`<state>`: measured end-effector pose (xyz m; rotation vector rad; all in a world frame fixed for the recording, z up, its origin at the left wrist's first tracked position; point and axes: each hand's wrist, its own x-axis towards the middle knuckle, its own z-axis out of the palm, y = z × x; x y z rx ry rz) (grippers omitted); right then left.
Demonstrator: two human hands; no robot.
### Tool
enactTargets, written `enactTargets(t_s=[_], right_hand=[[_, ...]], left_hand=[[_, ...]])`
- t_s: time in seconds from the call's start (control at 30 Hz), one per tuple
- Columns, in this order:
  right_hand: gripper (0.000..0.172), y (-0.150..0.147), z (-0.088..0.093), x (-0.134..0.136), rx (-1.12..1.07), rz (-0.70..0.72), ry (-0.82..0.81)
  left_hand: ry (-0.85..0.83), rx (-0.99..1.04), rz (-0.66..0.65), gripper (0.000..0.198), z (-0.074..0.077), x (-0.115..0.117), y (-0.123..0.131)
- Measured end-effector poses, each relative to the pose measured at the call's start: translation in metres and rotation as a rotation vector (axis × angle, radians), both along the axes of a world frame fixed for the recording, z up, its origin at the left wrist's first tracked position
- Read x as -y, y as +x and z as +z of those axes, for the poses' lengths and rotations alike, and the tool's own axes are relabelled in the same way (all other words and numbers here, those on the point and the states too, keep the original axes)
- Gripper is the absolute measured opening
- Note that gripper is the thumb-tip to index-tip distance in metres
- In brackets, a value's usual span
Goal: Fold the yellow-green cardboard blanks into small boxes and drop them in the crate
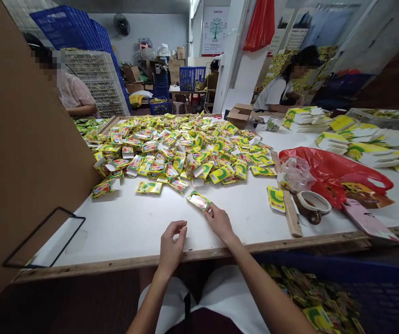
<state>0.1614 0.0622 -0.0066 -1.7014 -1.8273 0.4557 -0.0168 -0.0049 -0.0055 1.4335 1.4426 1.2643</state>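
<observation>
My right hand point(218, 222) pinches the near end of a small yellow-and-green carton point(198, 200) between thumb and fingers, just above the white table. Beside it on the left, my left hand point(172, 243) is loosely curled, with a gap between thumb and fingers and nothing visible in it. Beyond both hands spreads a large heap of similar small cartons point(178, 160), many with white end flaps standing open. One carton point(149, 187) lies flat at the heap's near edge.
A cardboard sheet point(28, 139) and black wire frame point(46, 236) stand left. To the right are a wooden strip point(292, 213), brown cup point(313, 206), red plastic bag point(335, 171) and pink phone-like object point(370, 219). A blue crate point(376, 278) holds cartons below. Other people sit beyond.
</observation>
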Motion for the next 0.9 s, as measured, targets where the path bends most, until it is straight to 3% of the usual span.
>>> enactTargets(t_s=[0.17,0.23,0.3,0.4,0.53,0.73,0.9], right_hand=[[0.012,0.018,0.027,0.022,0.021,0.180,0.141],[0.015,0.017,0.032,0.029,-0.022,0.268,0.182],[0.015,0.011,0.031,0.034,-0.112,0.318,0.169],[0.010,-0.001,0.025,0.039,-0.348,0.305,0.127],[0.018,-0.011,0.016,0.044,-0.621,0.278,0.069],[0.015,-0.013,0.014,0.043,-0.576,0.299,0.031],[0.012,-0.022,0.012,0.037,-0.628,0.253,0.111]], left_hand=[[0.198,-0.092,0.149,0.033,0.000,-0.003,0.005],[0.170,-0.065,0.101,0.041,0.001,-0.006,0.007],[0.089,0.030,-0.033,0.045,0.001,-0.007,0.009],[0.004,0.187,-0.169,0.043,0.003,-0.005,0.008],[0.002,0.255,-0.164,0.040,0.003,0.000,0.005],[-0.039,0.201,-0.197,0.027,0.001,-0.001,0.002],[0.093,0.207,-0.105,0.022,-0.002,-0.001,0.003]])
